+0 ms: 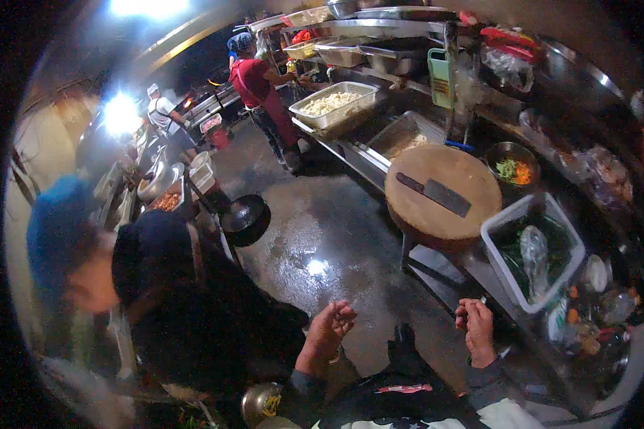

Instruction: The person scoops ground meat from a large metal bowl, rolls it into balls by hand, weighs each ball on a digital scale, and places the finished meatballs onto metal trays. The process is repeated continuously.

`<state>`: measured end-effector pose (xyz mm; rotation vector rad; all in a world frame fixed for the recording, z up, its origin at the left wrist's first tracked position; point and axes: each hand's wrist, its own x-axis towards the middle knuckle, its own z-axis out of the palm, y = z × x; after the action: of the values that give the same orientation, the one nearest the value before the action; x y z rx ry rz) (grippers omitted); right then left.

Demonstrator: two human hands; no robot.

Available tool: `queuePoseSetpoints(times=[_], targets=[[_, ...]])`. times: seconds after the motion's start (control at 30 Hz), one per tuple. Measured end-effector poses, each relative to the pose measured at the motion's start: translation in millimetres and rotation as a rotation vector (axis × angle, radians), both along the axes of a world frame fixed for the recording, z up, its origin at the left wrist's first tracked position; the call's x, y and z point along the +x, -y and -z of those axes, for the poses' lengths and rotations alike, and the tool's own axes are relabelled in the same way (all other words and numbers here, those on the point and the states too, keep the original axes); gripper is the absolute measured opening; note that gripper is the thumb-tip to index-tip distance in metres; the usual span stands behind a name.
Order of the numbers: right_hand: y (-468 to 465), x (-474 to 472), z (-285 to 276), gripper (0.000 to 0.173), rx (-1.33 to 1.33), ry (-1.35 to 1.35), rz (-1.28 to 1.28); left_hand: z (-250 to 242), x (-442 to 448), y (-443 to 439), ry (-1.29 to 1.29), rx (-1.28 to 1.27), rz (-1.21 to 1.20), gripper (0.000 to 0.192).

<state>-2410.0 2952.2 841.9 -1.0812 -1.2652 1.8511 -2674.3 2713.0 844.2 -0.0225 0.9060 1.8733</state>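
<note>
My left hand (328, 333) is raised above the wet floor, fingers loosely curled, and I see nothing in it. Near the front edge of the worktop is my right hand (476, 328), its fingers bent inward; whether it holds something small is unclear. Ahead of it stands a thick round wooden chopping block (424, 155), with a cleaver (446, 197) lying flat on top. Right of the block, a white plastic tub (495, 271) contains dark green leaves (515, 244) and a clear plastic bag (534, 263).
A metal bowl (536, 158) holds shredded green and orange vegetables. Farther along stands a white basket (362, 103) of pale pieces. A wok (245, 217) sits at left. One person in a red apron (263, 96), another in white (166, 115), and a blurred dark-clothed person (193, 300) close left are nearby.
</note>
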Motion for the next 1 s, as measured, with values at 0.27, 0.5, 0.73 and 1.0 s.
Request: queuePoseSetpoints(times=[0.27,0.5,0.73,1.0], targets=[[-103.9,-208.0,-11.9,0.023,-0.121,-0.089,-0.267,3.4,-132.4,-60.4,0.256,-0.07,-0.331,0.036],[-134.5,-382.1,-28.5,0.023,-0.178,-0.163,-0.505,15.3,-260.7,-92.9,0.281,0.01,-0.54,0.034],[-172.9,-550.7,-2.3,0.02,-0.134,-0.048,-0.443,44.1,-442.2,-144.4,0.466,0.152,-0.587,0.031],[-191.1,-699.9,2.0,0.02,-0.097,0.095,-0.451,59.6,-594.6,-127.4,0.513,0.269,-0.549,0.029]])
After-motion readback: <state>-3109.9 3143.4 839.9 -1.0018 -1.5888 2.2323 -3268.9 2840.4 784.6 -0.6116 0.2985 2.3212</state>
